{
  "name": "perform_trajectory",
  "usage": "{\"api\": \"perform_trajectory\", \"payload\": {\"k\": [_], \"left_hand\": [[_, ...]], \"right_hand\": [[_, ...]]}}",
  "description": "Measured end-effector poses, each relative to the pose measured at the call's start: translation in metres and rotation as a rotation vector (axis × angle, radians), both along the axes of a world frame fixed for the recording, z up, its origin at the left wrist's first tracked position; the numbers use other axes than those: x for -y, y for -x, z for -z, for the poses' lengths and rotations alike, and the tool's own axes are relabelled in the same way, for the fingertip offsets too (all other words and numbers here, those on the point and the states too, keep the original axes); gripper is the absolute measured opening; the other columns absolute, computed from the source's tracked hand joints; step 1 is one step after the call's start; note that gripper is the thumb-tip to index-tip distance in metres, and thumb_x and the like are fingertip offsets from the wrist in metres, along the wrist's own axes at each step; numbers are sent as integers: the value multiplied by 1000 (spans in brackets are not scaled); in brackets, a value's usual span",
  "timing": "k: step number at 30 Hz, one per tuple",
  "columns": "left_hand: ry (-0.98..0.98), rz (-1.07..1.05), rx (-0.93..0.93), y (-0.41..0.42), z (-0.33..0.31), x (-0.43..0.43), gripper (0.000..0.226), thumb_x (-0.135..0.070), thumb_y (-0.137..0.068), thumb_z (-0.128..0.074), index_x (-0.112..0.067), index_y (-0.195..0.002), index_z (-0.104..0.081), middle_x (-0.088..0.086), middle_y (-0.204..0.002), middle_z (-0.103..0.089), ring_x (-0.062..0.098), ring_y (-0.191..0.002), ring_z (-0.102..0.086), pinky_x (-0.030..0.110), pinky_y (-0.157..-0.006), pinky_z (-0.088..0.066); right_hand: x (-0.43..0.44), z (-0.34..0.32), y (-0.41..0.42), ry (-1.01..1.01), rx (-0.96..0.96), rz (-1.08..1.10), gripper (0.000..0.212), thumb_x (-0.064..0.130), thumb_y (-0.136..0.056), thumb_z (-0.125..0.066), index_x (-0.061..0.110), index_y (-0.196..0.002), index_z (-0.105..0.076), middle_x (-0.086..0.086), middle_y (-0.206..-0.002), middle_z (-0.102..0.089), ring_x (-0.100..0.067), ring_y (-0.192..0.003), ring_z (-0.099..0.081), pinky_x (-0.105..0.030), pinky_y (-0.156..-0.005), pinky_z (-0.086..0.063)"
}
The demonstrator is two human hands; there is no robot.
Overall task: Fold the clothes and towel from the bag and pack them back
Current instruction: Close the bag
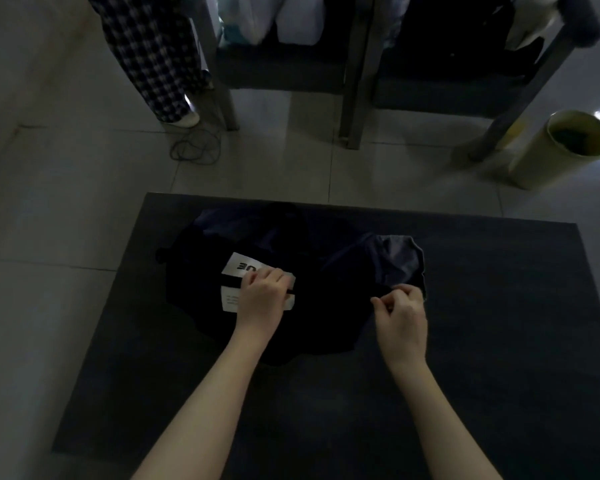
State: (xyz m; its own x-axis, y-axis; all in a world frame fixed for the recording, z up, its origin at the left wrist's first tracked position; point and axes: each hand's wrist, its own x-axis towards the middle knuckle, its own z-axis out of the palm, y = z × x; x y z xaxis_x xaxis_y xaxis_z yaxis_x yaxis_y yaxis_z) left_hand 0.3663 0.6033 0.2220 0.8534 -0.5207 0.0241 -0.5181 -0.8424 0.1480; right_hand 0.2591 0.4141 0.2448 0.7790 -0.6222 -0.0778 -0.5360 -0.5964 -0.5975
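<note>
Where a soft black garment (312,323) lies rumpled on the matte dark worktop (465,341), two white rectangular patches (234,266) show on its cloth; the left hand (260,296) rests on them, fingers curled, though I cannot tell whether its grip holds fabric; the right hand (400,313) has a pinching grip on the garment's edge, just beside a smooth grey-blue fold (395,261).

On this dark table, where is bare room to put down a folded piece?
Bare: the table right of the grey cloth, up to its right edge, and the near part around the forearms. Crowded: the far middle, where the dark clothes pile lies, held by the left hand and the right hand. The left strip is narrow.
</note>
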Motion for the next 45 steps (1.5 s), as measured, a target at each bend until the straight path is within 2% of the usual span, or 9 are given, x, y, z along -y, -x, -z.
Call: {"api": "perform_trajectory", "payload": {"k": [4,8,12,16,22,31,35,41,45], "left_hand": [[39,-147,35,35,7,20,43,-11,-75,-71,-13,-117,-63,4,-117,-61,22,-113,-55,42,-99,-42],[205,-210,84,86,15,56,38,-32,-81,-63,-11,-113,-56,6,-114,-55,23,-109,-52,39,-90,-46],[243,-279,117,113,26,97,38,-47,-83,-51,-15,-103,-48,5,-107,-52,21,-104,-48,36,-84,-45],[156,-407,67,122,40,123,52,-47,-76,-71,-11,-107,-51,9,-110,-55,25,-104,-50,40,-82,-49],[163,-502,18,115,57,135,49,-28,-67,-81,-6,-106,-60,12,-111,-57,31,-103,-59,47,-82,-53],[341,-596,20,113,77,135,43,-21,-68,-79,-6,-101,-55,13,-109,-57,31,-103,-57,44,-81,-53],[411,-627,-6,114,78,132,35,-25,-75,-75,-7,-99,-57,12,-111,-56,29,-106,-55,46,-82,-53],[535,-633,-44,113,68,131,20,-30,-83,-62,-12,-90,-59,10,-116,-56,26,-110,-53,47,-82,-53],[643,-608,-46,117,56,124,21,-32,-87,-56,-12,-91,-61,6,-108,-60,22,-102,-57,42,-79,-54]], "right_hand": [[26,8,6,-84,60,-144,14,12,-85,-68,0,-79,-65,-8,-103,-58,-9,-79,-49,-23,-69,-38],[39,13,7,-148,203,-286,7,10,-82,-71,6,-77,-67,2,-81,-60,-8,-69,-58,-18,-61,-46],[57,25,13,-293,281,-195,5,12,-90,-62,14,-89,-66,10,-75,-62,-4,-72,-61,-12,-60,-45],[92,61,15,-214,32,-105,18,20,-95,-53,10,-107,-62,0,-88,-65,-17,-81,-62,-31,-66,-48],[132,123,8,-186,-352,-40,38,27,-96,-49,8,-128,-46,-14,-132,-46,-30,-113,-50,-40,-87,-45],[136,168,-14,-441,-332,270,65,16,-89,-62,4,-143,-26,-22,-139,-37,-39,-122,-44,-48,-96,-45],[136,158,-6,-654,-222,312,30,6,-88,-57,1,-117,-56,-21,-110,-61,-27,-92,-60,-33,-66,-50],[112,121,12,-674,22,-19,18,-6,-79,-61,10,-82,-67,-5,-98,-61,-20,-92,-60,-37,-81,-48],[84,106,18,-569,68,-293,11,-11,-74,-64,-9,-84,-69,-7,-95,-60,-16,-87,-57,-34,-79,-49]]}}
